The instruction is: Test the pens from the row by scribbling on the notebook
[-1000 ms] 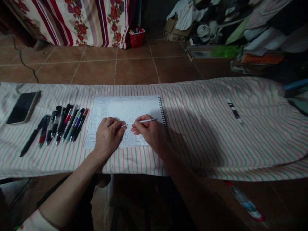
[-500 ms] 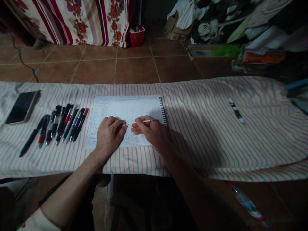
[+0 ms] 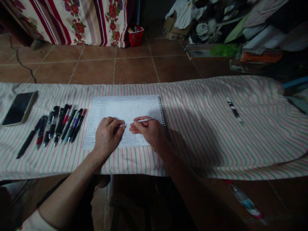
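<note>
Right hand point(image 3: 148, 133) is pinching a thin white pen point(image 3: 139, 121), left hand point(image 3: 107, 136) is curling closed on its tip, both resting on a spiral notebook point(image 3: 125, 107); pens point(image 3: 61, 126) are lying lined up left of it.

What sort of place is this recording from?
Probably a room in a home: a hanging floral striped cloth, brown floor tiles, and piled clothes and cardboard boxes.
</note>
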`<state>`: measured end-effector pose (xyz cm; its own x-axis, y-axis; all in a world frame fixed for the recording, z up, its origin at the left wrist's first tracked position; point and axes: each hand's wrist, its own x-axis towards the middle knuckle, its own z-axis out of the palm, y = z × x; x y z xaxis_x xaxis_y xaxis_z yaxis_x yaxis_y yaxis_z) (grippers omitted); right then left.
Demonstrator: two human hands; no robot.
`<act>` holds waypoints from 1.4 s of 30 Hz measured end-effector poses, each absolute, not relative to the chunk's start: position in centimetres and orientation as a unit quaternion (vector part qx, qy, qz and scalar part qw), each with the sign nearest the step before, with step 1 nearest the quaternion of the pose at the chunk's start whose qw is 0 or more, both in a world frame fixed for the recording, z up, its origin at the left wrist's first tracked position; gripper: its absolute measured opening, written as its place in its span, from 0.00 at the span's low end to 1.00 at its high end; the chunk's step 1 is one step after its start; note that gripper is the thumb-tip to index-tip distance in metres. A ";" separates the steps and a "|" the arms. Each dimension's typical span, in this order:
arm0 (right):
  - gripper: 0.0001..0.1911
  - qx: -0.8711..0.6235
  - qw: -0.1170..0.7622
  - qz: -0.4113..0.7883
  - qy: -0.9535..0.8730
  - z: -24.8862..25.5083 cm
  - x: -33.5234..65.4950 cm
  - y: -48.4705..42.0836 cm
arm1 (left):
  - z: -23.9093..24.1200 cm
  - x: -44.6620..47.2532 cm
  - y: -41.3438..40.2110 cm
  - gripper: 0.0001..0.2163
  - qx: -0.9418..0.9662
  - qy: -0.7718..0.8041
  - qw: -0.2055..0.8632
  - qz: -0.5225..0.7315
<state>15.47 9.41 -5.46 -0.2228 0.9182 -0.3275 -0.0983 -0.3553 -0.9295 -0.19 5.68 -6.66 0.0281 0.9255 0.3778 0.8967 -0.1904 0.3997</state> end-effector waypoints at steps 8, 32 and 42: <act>0.04 -0.492 0.386 0.662 -0.413 -5.6 15.4 9.5 | -6.6 -0.2 5.7 0.08 0.720 0.637 0.028 0.275; 0.04 -0.480 0.386 0.694 -0.373 -5.4 15.0 9.4 | -6.8 -0.4 5.8 0.10 0.730 0.617 0.046 0.288; 0.06 -0.466 0.372 0.679 -0.428 -5.2 14.6 9.1 | -6.4 -0.5 5.2 0.07 0.692 0.603 0.171 0.357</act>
<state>14.57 9.07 -5.24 -0.2885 0.9040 -0.3157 -0.1060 -0.3578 -0.9278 -0.50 5.19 -6.44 0.0174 0.9573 0.2886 0.7130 -0.2142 0.6676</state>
